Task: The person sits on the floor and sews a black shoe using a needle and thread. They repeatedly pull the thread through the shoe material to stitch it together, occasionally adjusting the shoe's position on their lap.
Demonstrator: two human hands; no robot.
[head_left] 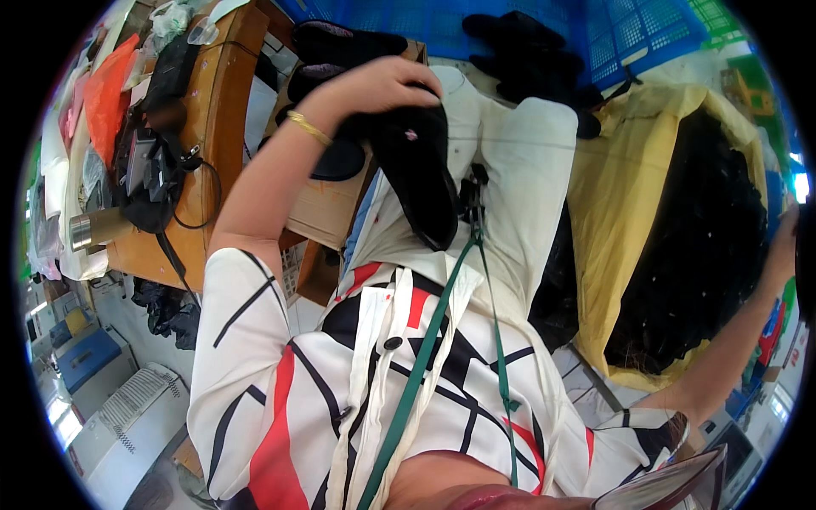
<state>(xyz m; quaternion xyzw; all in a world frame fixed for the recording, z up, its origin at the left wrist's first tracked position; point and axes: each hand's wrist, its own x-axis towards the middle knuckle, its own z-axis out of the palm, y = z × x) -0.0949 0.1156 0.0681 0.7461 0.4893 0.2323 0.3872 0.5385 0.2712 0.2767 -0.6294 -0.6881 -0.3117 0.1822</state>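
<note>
My left hand (399,85), with a gold bracelet at the wrist, is closed on a black cloth shoe (416,161). The shoe lies over my lap with its rounded toe toward me, and a small pink mark shows on its upper. A thin thread (510,141) runs from near the shoe across my white apron (544,153) to the right. Beside the shoe, a small dark metal tool (473,200) hangs from a green lanyard (416,365). My right hand (787,238) is stretched far out to the right at the picture's edge; its fingers are cut off from view.
More black shoes (340,42) rest in a cardboard box (319,208) on the left. Beyond it stands a cluttered wooden table (223,93). Blue crates (629,38) are ahead, with dark shoes (518,51) beside them. A yellow sack (608,212) of black material stands right.
</note>
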